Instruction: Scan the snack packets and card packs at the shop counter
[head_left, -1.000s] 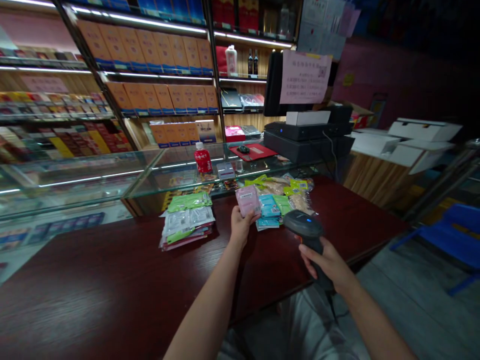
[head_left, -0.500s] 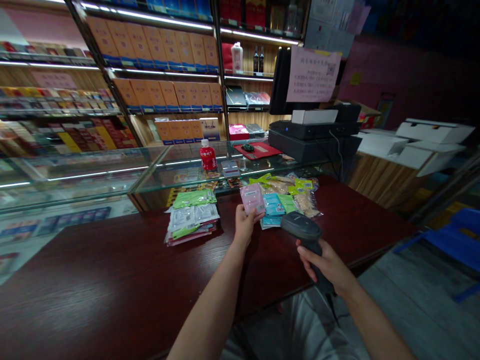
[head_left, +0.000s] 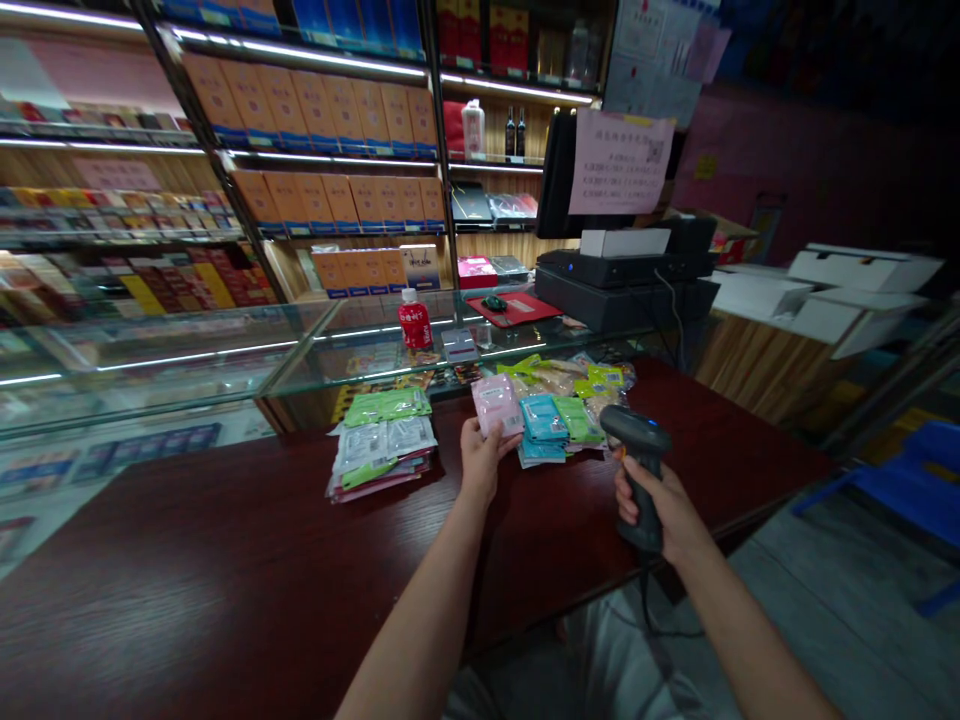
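Single head-worn view, aimed forward and down across the dark surface [head_left: 225,580]. Forearms are seen close below; shelves [head_left: 315,200] are faced beyond, farther off.

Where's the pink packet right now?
In the head view the pink packet is held up in the left hand, just left of the teal packets on the dark red table, with the scanner to its right.

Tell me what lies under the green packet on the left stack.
Under the green packet lie silver-white packets, then pink-red edges at the bottom, all on the dark wooden counter. The lower packets' faces are covered.
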